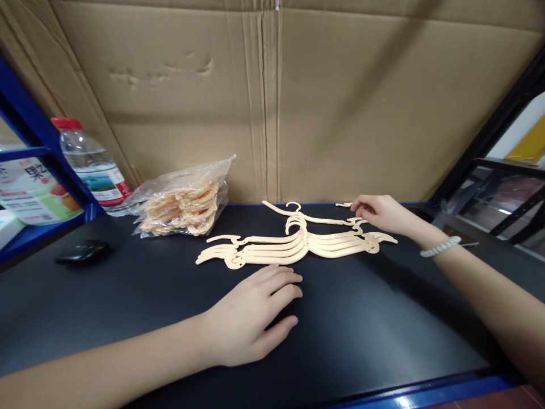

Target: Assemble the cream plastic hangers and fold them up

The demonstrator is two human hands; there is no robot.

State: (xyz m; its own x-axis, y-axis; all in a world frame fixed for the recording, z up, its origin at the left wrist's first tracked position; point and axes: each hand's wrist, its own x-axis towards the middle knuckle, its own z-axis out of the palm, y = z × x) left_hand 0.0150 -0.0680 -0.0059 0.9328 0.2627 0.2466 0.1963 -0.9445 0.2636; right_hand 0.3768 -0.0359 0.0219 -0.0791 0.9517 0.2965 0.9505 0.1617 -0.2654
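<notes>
Several pale peach plastic clothes hangers (272, 250) lie in a neat overlapping row on the dark table, hooks toward the back. Behind them lies one more hanger (319, 219), its left arm angled up and back. My left hand (255, 315) rests palm down in front of the row, fingers slightly spread, holding nothing. At the right end of the rear hanger is my right hand (378, 213), its fingers curled toward the thumb. Beside those fingertips shows a small pale piece (343, 204). What they grip is hidden.
A clear plastic bag (183, 201) full of peach pieces lies at the back left. Nearby are a red-capped water bottle (96, 165) and a black mouse (83, 252). A cardboard wall (383, 102) closes off the back, with blue framing (38, 119) at left.
</notes>
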